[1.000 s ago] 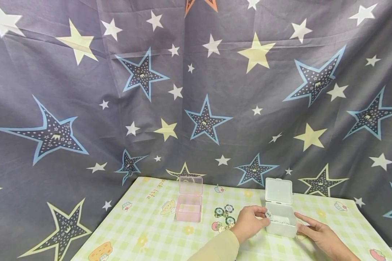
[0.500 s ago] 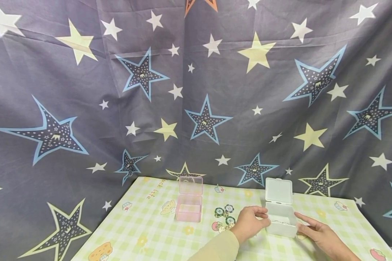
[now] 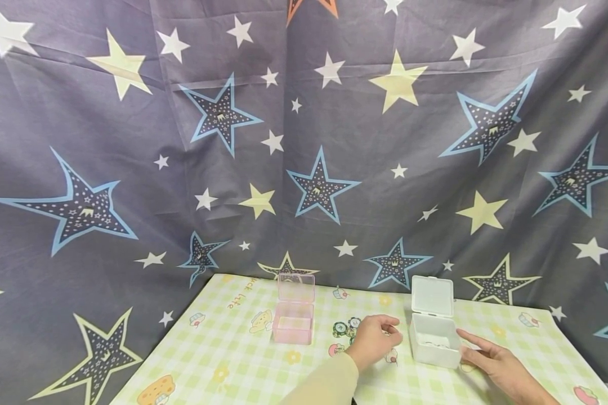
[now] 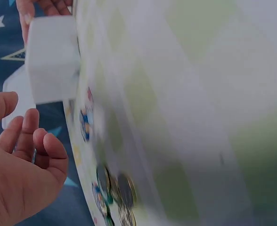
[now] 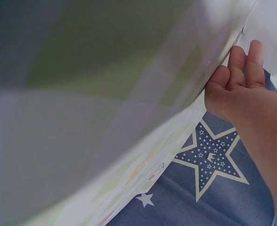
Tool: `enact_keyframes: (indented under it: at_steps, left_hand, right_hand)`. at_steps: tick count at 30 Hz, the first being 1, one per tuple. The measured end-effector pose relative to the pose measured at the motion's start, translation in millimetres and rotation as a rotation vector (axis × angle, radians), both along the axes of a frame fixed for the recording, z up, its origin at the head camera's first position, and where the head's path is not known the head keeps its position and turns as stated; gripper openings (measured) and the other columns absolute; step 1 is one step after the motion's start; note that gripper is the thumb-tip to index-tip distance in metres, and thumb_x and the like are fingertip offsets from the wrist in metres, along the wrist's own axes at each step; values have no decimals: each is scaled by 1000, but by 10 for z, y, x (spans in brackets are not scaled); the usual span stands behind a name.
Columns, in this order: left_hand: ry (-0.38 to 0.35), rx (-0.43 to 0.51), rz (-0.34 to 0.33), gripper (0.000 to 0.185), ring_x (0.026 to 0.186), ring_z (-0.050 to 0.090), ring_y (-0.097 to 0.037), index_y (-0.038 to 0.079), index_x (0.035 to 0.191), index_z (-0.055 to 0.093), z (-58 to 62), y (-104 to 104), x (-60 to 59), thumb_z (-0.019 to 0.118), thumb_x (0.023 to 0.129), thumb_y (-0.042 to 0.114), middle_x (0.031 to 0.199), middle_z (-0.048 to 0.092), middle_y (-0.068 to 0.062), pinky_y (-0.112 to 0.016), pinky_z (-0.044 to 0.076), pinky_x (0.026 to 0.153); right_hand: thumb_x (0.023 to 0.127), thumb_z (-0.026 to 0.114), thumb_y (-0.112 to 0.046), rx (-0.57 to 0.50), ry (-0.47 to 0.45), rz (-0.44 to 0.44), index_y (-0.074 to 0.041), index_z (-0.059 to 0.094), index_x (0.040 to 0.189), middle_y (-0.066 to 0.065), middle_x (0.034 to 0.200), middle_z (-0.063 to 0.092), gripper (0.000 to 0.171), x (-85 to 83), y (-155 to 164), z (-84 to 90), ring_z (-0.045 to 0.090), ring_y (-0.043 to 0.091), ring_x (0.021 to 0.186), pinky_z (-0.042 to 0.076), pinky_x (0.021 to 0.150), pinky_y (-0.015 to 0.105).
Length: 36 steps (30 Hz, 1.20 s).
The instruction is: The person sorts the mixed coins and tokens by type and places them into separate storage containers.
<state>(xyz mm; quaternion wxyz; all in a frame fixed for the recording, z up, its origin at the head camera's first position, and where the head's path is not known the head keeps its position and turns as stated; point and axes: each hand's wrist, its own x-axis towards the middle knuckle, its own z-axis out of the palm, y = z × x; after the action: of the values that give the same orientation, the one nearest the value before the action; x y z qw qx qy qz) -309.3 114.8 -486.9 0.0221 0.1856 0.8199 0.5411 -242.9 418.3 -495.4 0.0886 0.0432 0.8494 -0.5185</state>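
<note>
A small white box (image 3: 430, 355) stands with its lid (image 3: 432, 295) raised; a few pale pieces lie on its floor. My left hand (image 3: 376, 339) is left of the box, apart from it, its fingers loosely bent with nothing between them. Beside and partly behind that hand lie several green and dark poker chips (image 3: 340, 329). In the left wrist view, gold-edged round coins (image 4: 125, 190) lie below the left hand (image 4: 25, 165). My right hand (image 3: 491, 363) touches the box's right side with extended fingers, also shown at the box wall in the right wrist view.
An open pink see-through box (image 3: 294, 332) stands left of the chips. A green checked tablecloth (image 3: 223, 337) with printed cartoon pictures covers the table. Behind the table hangs a dark curtain (image 3: 263, 45) patterned with stars.
My left hand has let a white chip drop into the white box and drawn back left toward the chips. The right hand stays at the box's side.
</note>
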Motion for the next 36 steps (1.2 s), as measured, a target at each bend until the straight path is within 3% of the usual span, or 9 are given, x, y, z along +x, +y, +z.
enact_keyframes:
  at_steps: [6,11,21,27,32,36]
  left_hand:
    - [154,-159,49,29,78,61,-5,11,115,82,-97,-173,-122,84,87,17,90,78,3,-24,52,77]
    - [182,-311,90,32,96,59,-15,16,117,82,-167,-228,-159,87,87,24,104,81,1,-32,52,88]
    - [286,-582,-5,56,105,60,-20,26,138,72,-330,-141,-178,84,85,38,118,79,9,-37,53,101]
    - [286,-652,-40,62,109,60,-22,27,143,68,-311,-113,-176,84,85,42,127,77,9,-43,53,105]
    - [324,-680,-62,55,103,59,-14,30,138,72,-325,-56,-190,86,85,41,127,77,16,-33,52,100]
    - [368,-675,-73,48,94,58,-6,31,129,77,-353,-19,-183,90,82,37,116,79,20,-27,49,99]
  right_hand:
    - [112,55,-39,-27,5,8,-2,32,165,8,122,79,69,9,3,-6,74,7,105,57,88,20]
    - [111,58,-39,-32,4,-24,-3,35,165,7,121,79,69,9,-2,-19,75,7,104,56,87,18]
    - [111,58,-41,-8,-5,-22,-3,32,166,6,120,78,71,13,-11,-14,74,11,108,59,90,25]
    - [112,54,-44,14,-16,17,-5,31,167,8,123,77,72,9,-6,12,73,20,114,59,101,50]
    - [112,54,-45,11,-23,6,-7,32,167,6,121,77,71,9,11,25,72,16,112,59,101,48]
    - [112,54,-43,4,-13,16,-6,31,167,6,120,78,70,9,20,21,72,14,110,59,100,46]
